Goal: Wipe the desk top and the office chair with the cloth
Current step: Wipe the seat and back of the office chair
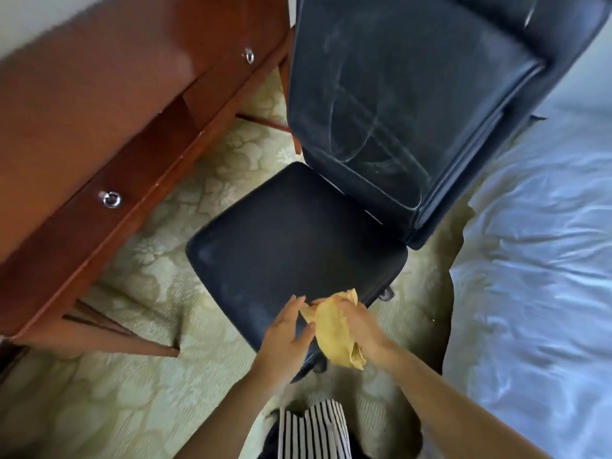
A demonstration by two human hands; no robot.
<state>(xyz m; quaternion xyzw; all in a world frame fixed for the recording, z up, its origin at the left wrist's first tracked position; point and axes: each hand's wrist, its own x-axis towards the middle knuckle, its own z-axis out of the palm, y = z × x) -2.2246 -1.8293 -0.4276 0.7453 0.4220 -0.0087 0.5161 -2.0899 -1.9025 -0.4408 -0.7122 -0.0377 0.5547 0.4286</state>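
Note:
A black office chair stands in front of me, its seat (pixel 291 236) dusty and its backrest (pixel 397 94) marked with pale wipe streaks. A crumpled yellow cloth (pixel 334 332) hangs over the seat's near edge. My right hand (pixel 364 329) grips the cloth from the right. My left hand (pixel 288 329) touches its left edge with fingers bent around it. The reddish wooden desk (pixel 82 104) runs along the left, its top blurred.
The desk front has two drawers with round metal pulls (pixel 111 198) (pixel 249 56). A bed with white sheets (pixel 536 260) fills the right side, close to the chair. Patterned pale green carpet (pixel 132 392) covers the floor. Striped clothing (pixel 314 432) shows at the bottom.

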